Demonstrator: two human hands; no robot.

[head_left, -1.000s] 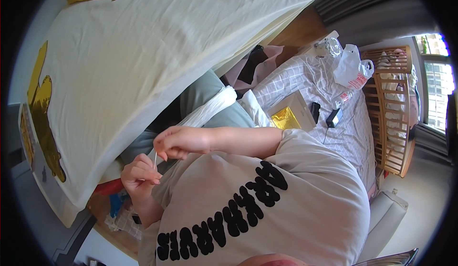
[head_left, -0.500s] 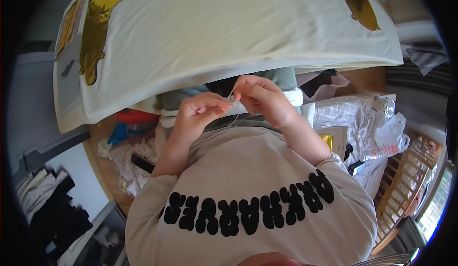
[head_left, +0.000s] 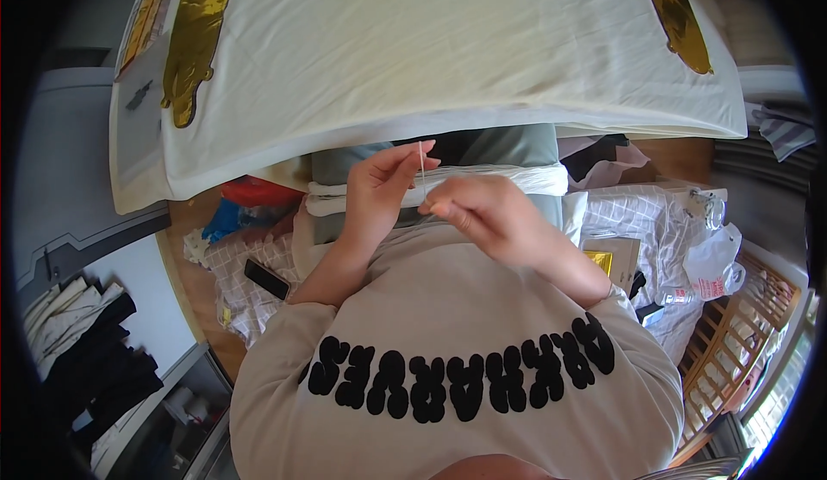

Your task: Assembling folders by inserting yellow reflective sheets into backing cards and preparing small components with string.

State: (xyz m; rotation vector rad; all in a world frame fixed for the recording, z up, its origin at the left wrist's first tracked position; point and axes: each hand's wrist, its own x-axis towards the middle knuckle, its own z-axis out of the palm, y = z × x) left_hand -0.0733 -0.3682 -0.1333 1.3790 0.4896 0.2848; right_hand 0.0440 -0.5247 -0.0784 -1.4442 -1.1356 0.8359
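Observation:
A thin white thread [head_left: 422, 166] runs taut and nearly upright between my two hands, over my lap. My left hand [head_left: 377, 189] is closed, its fingertips pinching the thread near its upper part. Lower and to the right, my right hand [head_left: 487, 218] is closed around the thread's lower part, slightly blurred. Behind the hands, a bundle of white strands [head_left: 525, 180] lies across my grey-green trousers [head_left: 543, 144]. Beyond it is the near edge of a cream cloth [head_left: 465, 58] spread over a table.
Shiny gold pieces [head_left: 194, 45] lie on the cloth at far left and right. A dark phone [head_left: 267, 278] rests on checked fabric to my left. At right are a clear bottle [head_left: 676, 296], a plastic bag [head_left: 715, 264] and a wooden slatted rail [head_left: 732, 333].
My right hand has moved down and nearer, away from my left, stretching the thread between them. My left hand has shifted slightly up and right. The whole view has shifted a little.

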